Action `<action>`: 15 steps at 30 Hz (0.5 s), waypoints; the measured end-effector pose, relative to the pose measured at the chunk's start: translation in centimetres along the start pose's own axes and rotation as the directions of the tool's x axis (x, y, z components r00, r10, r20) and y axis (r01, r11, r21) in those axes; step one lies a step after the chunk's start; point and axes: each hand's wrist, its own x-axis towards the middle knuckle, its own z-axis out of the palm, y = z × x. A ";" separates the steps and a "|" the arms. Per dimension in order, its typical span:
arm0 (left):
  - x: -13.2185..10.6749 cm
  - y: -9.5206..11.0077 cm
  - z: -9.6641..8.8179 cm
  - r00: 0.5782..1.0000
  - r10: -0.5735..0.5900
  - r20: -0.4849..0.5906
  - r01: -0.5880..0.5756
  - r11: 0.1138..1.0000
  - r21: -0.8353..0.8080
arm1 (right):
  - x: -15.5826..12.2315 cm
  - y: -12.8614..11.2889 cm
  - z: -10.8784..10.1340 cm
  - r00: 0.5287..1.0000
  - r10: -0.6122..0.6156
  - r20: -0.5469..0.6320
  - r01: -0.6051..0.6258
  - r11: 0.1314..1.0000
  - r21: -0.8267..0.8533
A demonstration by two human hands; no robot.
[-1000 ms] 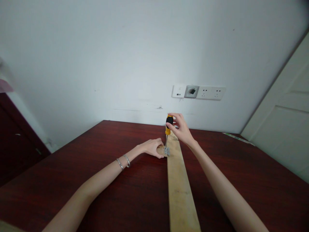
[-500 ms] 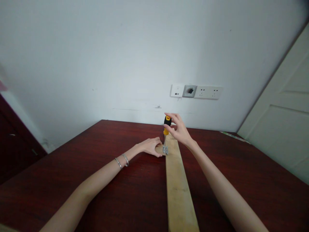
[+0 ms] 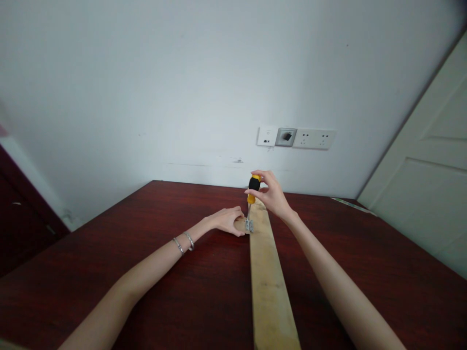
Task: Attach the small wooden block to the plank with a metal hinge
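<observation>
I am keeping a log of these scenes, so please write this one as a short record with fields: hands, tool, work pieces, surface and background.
Left hand: grips small wood piece; bracelets on wrist
Right hand: holds screwdriver by its handle
Tool: yellow and black handle, shaft pointing down to the hinge; tip contact too small to tell
Hinge: metal, where small wood piece meets long board
Surface: dark red table
Background: pale wall with sockets

One screwdriver; two bracelets
</observation>
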 end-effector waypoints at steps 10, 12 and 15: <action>-0.1 0.1 0.1 1.000 -0.006 -0.007 0.006 1.000 0.007 | 0.3 -0.5 -0.8 0.986 0.011 0.168 -0.021 0.998 0.058; -0.1 0.1 0.1 1.000 -0.004 -0.009 0.004 1.000 0.009 | 0.2 -0.5 -0.2 0.995 0.013 0.097 -0.017 0.999 0.046; -0.1 0.1 0.0 1.000 -0.016 -0.007 0.016 1.000 0.009 | -0.1 -0.5 0.6 1.000 0.027 0.015 -0.027 0.999 0.025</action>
